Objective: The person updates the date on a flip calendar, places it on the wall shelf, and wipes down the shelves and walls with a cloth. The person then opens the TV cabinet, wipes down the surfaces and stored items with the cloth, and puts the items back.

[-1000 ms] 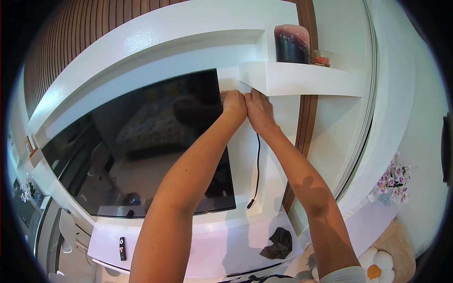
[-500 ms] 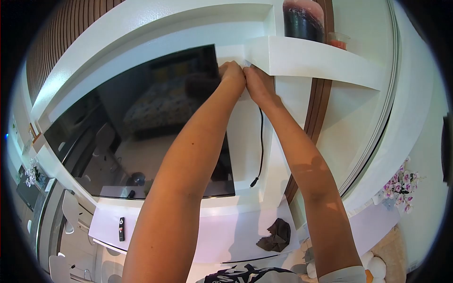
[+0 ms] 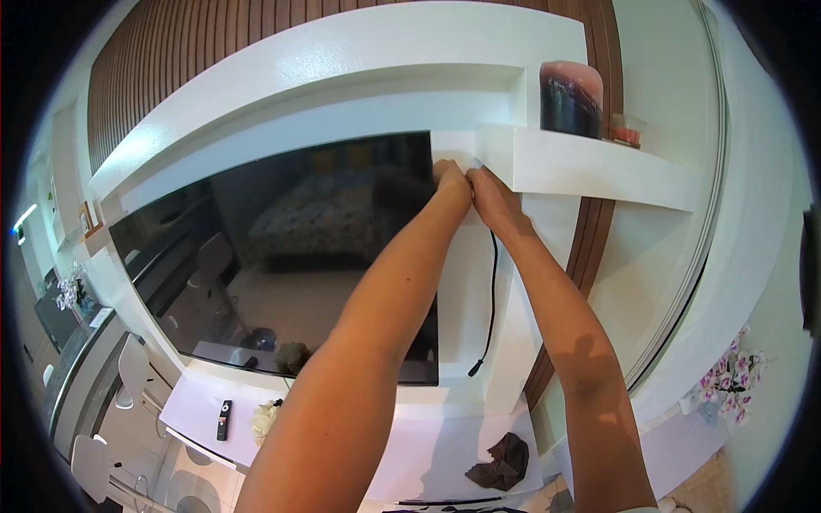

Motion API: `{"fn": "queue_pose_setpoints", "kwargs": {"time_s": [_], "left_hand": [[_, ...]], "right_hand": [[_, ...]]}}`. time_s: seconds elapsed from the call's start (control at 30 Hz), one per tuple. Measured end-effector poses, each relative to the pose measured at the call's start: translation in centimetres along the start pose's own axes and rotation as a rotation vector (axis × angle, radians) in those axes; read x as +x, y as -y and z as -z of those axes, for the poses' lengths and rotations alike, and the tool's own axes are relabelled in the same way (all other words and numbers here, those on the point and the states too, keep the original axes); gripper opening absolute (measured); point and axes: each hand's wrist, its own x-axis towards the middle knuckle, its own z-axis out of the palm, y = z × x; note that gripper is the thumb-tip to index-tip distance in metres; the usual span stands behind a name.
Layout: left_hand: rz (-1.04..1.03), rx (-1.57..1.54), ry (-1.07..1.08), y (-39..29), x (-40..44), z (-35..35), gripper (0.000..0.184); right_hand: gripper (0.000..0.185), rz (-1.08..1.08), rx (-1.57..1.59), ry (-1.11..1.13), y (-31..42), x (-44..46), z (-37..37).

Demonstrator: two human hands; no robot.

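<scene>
Your hands: left hand and right hand touching, fingers curled; can't tell what, if anything, you're gripping.
TV: left of both, long axis sideways, your left hand nearer, at its upper right edge.
Black cord: hanging below your right hand, the nearer one, long axis roughly upright.
Versus half a second ago: your view's shifted, TV sits lower and further right; cream thing now shows on the tabletop.

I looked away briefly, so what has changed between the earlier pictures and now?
The view swung left; a cream-coloured item now shows beside the left forearm. The left hand and right hand stay together by the television; no grasp or release shows. Black cable, remote and dark cloth stayed put.
</scene>
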Motion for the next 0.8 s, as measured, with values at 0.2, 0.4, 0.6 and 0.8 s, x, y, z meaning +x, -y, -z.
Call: {"fn": "queue_pose_setpoints", "kwargs": {"time_s": [0.2, 0.4, 0.6, 0.8], "left_hand": [[0.063, -0.041, 0.016, 0.0, 1.0, -0.1, 0.037], [-0.072, 0.056, -0.022, -0.3, 0.2, -1.4, 0.047], [-0.106, -0.047, 0.020, 0.3, -0.8, 0.1, 0.032], [-0.274, -0.148, -0.225, 0.1, -1.8, -0.5, 0.021]], "right_hand": [[0.017, 0.020, -0.179, -0.005, -0.1, -0.1, -0.1], [0.017, 0.157, -0.240, 0.064, 0.3, -1.7, 0.8], [0.019, 0.131, -0.258, 0.016, 0.6, -1.0, 0.6], [0.023, 0.180, -0.175, -0.095, 1.1, -2.2, 1.3]]}}
